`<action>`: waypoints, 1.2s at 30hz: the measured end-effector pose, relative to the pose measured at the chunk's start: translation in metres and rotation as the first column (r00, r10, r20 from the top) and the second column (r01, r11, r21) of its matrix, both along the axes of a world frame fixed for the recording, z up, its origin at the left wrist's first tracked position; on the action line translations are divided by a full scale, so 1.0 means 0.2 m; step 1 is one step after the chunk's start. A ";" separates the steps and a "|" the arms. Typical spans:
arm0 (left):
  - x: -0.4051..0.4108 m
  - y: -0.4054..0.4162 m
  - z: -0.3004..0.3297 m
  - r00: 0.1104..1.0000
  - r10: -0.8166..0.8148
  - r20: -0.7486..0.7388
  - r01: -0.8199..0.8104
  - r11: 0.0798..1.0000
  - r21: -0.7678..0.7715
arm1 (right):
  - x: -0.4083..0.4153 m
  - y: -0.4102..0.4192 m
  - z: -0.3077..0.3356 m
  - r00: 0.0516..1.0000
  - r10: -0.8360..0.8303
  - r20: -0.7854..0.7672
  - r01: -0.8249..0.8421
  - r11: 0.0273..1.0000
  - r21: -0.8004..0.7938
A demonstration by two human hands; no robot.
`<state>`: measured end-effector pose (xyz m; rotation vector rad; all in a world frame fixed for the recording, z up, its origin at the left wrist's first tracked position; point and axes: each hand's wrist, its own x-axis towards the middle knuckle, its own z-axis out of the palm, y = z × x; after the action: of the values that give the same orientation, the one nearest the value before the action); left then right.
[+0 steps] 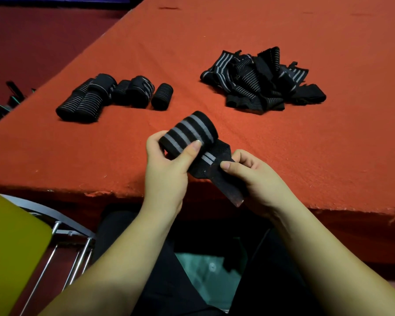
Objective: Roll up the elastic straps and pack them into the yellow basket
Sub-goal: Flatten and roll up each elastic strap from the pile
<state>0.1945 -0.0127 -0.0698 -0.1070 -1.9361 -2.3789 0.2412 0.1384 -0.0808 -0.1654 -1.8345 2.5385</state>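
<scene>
Both my hands work one black strap with grey stripes [188, 133] above the near edge of the red bench [283, 144]: my left hand [167, 165] has its grip clenched around the rolled part, my right hand [258, 179] pinches the loose tail. Finished rolls [110, 96] lie far left, unrolled straps [260, 80] far right, well apart.

I see a rough, matt red cloth table cover [283, 30]. The strap [187, 133] I hold is ribbed woven elastic, black with grey stripes. Near left, a chair frame [62, 226] is shiny metal.
</scene>
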 end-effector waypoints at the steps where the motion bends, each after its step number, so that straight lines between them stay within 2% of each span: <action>1: 0.01 0.01 -0.01 0.997 0.006 -0.075 -0.012 0.997 -0.075 | 0.00 -0.01 0.00 1.000 -0.009 0.001 0.009 1.000 -0.018; 3: 0.01 0.01 -0.04 0.968 0.015 -0.252 -0.072 0.974 -0.217 | 0.00 -0.02 0.00 1.000 -0.026 0.001 0.026 0.998 -0.051; 6: 0.00 0.02 -0.09 0.849 -0.056 -0.525 -0.155 0.924 -0.349 | -0.01 -0.02 -0.01 0.999 -0.049 0.002 0.049 0.995 -0.082; 8: -0.01 0.03 -0.10 0.824 -0.129 -0.551 -0.111 0.918 -0.382 | -0.02 -0.02 -0.02 0.998 -0.057 0.010 0.057 0.996 -0.065; 10: -0.02 0.02 -0.08 0.835 -0.186 -0.517 -0.023 0.929 -0.370 | -0.03 0.00 -0.02 0.999 -0.045 0.008 0.046 0.999 -0.028; 12: -0.05 -0.01 -0.04 0.872 -0.199 -0.448 0.066 0.953 -0.295 | -0.03 0.01 -0.02 0.999 -0.037 -0.002 0.037 0.998 0.044; 15: -0.07 -0.03 0.02 0.924 -0.218 -0.314 0.175 0.971 -0.161 | -0.04 0.04 0.00 1.000 -0.017 -0.021 0.019 0.993 0.113; 17: -0.08 -0.04 0.04 0.937 -0.303 -0.175 0.287 0.952 -0.111 | -0.07 0.06 0.01 0.999 0.016 -0.036 -0.011 0.990 0.143; 20: -0.09 -0.07 0.08 0.882 -0.467 0.060 0.469 0.883 -0.013 | -0.09 0.09 0.03 0.996 0.068 -0.053 -0.055 0.976 0.209; 23: -0.11 -0.11 0.13 0.742 -0.658 0.131 0.664 0.748 -0.009 | -0.11 0.10 0.05 0.989 0.135 -0.053 -0.117 0.958 0.264; 24: -0.11 -0.12 0.14 0.722 -0.678 0.138 0.686 0.727 -0.023 | -0.12 0.11 0.05 0.987 0.156 -0.039 -0.141 0.956 0.258; 26: -0.12 -0.12 0.13 0.759 -0.635 0.145 0.645 0.763 -0.035 | -0.13 0.13 0.04 0.980 0.197 0.007 -0.195 0.963 0.186; 30: -0.16 -0.11 0.04 0.896 -0.411 0.167 0.426 0.903 -0.058 | -0.13 0.10 -0.01 0.968 0.227 0.112 -0.219 0.973 -0.077; 32: -0.17 -0.10 0.01 0.937 -0.314 0.153 0.336 0.931 -0.144 | -0.14 0.07 -0.04 0.978 0.140 0.153 -0.134 0.990 -0.051; 33: -0.16 -0.08 0.00 0.956 -0.266 0.122 0.288 0.926 -0.242 | -0.15 0.05 -0.04 0.983 0.098 0.158 -0.097 0.995 -0.015; 36: -0.14 -0.04 -0.01 0.991 -0.135 -0.027 0.096 0.819 -0.565 | -0.17 -0.01 -0.03 0.991 0.003 0.134 -0.020 0.992 0.122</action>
<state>0.1671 -0.0203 -0.0722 -0.3379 -2.5971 -1.7422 0.2070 0.1365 -0.0864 -0.3325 -2.0382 2.4674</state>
